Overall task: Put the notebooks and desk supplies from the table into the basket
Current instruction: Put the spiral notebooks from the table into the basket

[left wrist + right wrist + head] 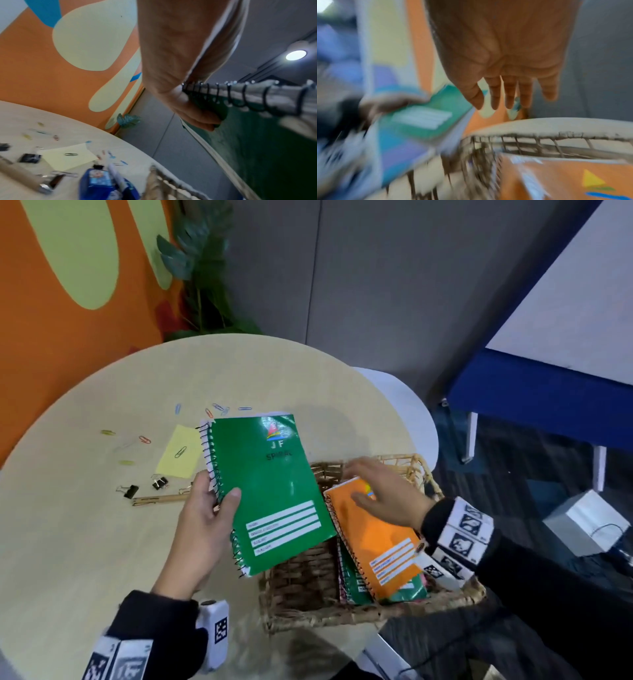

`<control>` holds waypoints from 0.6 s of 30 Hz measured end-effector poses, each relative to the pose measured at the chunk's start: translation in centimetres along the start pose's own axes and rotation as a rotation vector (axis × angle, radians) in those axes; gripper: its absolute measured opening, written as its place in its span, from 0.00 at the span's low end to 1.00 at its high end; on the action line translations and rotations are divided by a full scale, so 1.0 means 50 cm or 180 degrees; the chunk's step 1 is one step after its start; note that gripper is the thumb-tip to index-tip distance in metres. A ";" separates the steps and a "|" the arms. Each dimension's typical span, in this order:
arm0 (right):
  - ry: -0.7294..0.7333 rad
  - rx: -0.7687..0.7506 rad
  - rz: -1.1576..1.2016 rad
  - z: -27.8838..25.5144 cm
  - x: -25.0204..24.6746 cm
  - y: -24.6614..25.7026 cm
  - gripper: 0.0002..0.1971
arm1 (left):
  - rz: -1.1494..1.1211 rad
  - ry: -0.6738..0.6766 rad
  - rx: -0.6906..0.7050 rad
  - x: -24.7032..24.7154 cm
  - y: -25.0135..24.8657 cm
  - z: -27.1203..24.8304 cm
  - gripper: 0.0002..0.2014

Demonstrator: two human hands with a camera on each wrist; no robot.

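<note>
My left hand (209,508) grips a green spiral notebook (270,491) by its wire-bound edge and holds it tilted over the left rim of the wicker basket (301,618). The left wrist view shows the fingers curled on the green notebook (257,142) at its spiral. An orange notebook (373,539) lies slanted in the basket on top of other notebooks. My right hand (380,491) hovers flat just above the orange notebook (565,180), fingers straight and spread, holding nothing. The basket (539,136) is blurred in the right wrist view.
On the round table (85,542) left of the basket lie a yellow sticky note (180,451), several paper clips (219,407), black binder clips (128,491) and a wooden pen (157,499). A blue pack (101,184) shows in the left wrist view. White chair (407,405) behind.
</note>
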State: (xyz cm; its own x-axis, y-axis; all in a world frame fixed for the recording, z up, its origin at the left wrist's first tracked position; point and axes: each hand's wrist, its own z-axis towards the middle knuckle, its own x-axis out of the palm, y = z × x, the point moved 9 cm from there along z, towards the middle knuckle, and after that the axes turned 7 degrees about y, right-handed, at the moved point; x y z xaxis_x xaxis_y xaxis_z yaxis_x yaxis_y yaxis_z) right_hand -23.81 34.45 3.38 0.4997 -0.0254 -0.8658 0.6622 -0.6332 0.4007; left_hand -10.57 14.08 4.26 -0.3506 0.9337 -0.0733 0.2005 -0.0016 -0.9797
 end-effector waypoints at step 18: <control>0.0895 0.2076 0.0959 -0.117 0.140 -0.307 0.18 | 0.2611 0.2372 -0.1149 0.381 0.142 0.061 0.06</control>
State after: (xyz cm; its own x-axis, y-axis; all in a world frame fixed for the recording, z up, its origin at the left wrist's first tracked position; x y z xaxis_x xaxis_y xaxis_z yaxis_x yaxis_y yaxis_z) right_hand -27.21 48.50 -7.06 0.7870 -0.1268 -0.6037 0.0555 -0.9601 0.2740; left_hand -18.60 30.77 -4.64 0.6054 0.6792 -0.4149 0.4084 -0.7125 -0.5705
